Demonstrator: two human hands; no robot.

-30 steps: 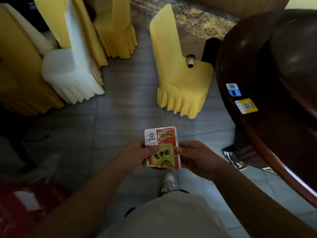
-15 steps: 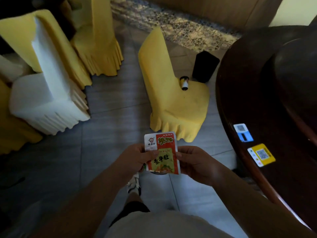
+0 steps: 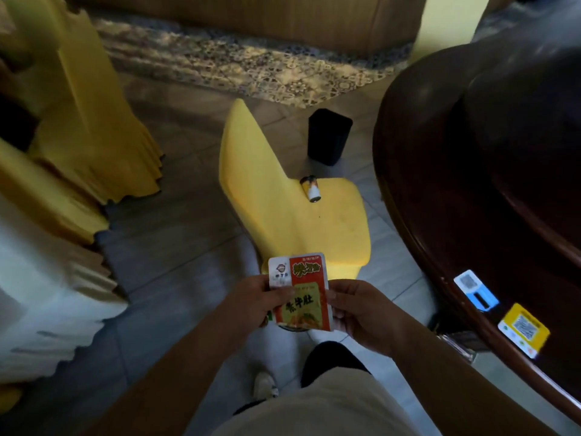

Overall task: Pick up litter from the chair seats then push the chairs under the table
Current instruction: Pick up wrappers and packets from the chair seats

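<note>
Both hands pinch a light, crinkly packet (image 3: 300, 294) by its side edges: left hand (image 3: 254, 302), right hand (image 3: 361, 313). A small can (image 3: 310, 188) lies on the yellow chair (image 3: 333, 228) seat ahead; light and rollable, take it round the body. Black bin (image 3: 328, 136) beyond, tabletop (image 3: 440, 171) right.

Both hands are up front holding a red and white snack packet (image 3: 299, 291), left hand (image 3: 251, 302) pinching its left edge with the thumb on the front, right hand (image 3: 361, 313) gripping the right edge. Just past it is a yellow-covered chair (image 3: 333, 228) with a small can (image 3: 310, 188) lying on its side at the back edge of the seat, right by the backrest. Dark round table (image 3: 440, 184) sits along the right, with a blue sticker (image 3: 475, 289) and a yellow sticker (image 3: 523, 330) near its rim. Black bin (image 3: 328, 136) on the floor behind the chair.
</note>
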